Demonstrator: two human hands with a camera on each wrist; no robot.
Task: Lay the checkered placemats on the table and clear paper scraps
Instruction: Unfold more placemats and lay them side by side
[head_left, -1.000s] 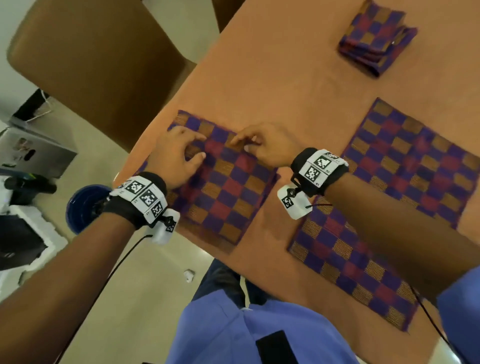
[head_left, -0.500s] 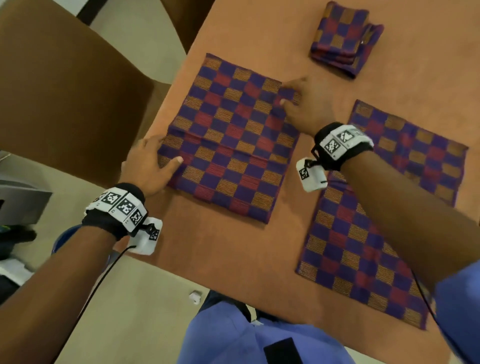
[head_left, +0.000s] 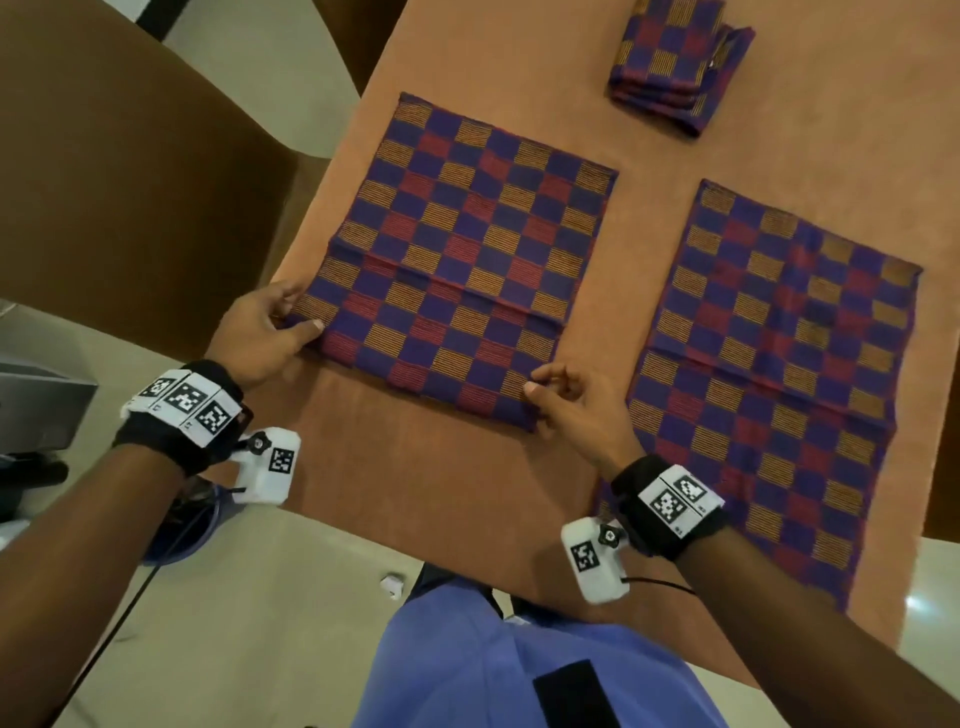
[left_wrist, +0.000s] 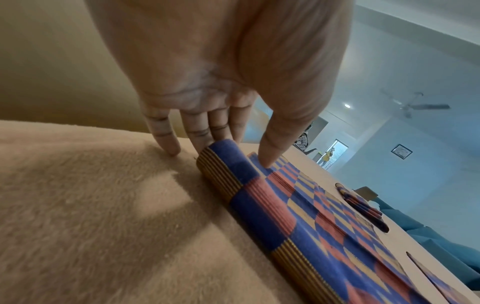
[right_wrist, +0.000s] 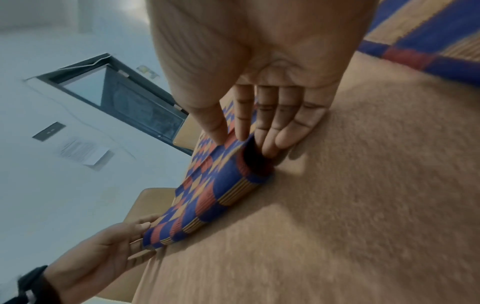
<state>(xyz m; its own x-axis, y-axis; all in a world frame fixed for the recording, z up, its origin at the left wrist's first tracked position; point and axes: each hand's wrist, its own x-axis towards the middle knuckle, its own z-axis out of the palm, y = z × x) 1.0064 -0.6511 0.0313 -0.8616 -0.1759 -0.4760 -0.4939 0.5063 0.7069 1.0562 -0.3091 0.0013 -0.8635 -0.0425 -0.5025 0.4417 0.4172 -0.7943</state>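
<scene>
We see a tan table (head_left: 467, 478) running from the lower middle of the head view up to its top edge, with three checkered cloths on it. In the centre lies the folded placemat (head_left: 467, 260), purple, red and gold, its near part still doubled over along a fold that faces the lower edge of the frame. Our left hand (head_left: 260, 332) sits at the lower-left corner of that placemat, thumb laid on top of the cloth and fingers tucked at its edge; in the left wrist view the thumb tip presses down on the fabric while the fingers (left_wrist: 197, 127) reach behind the rolled fold, so the corner is pinched between them. Our right hand (head_left: 576, 410) is at the lower-right corner, thumb and forefinger closed on the top layer; in the right wrist view the other fingers (right_wrist: 280, 127) slip into the open end of the fold, though the blur there leaves us unsure how deep they go.

To the right of the frame a second placemat (head_left: 779, 389) lies spread flat, apart from the first with a strip of table between them. At the upper right a folded stack of placemats (head_left: 675, 62) rests near the top edge. A brown chair (head_left: 130, 182) fills the upper left, beside the table.
</scene>
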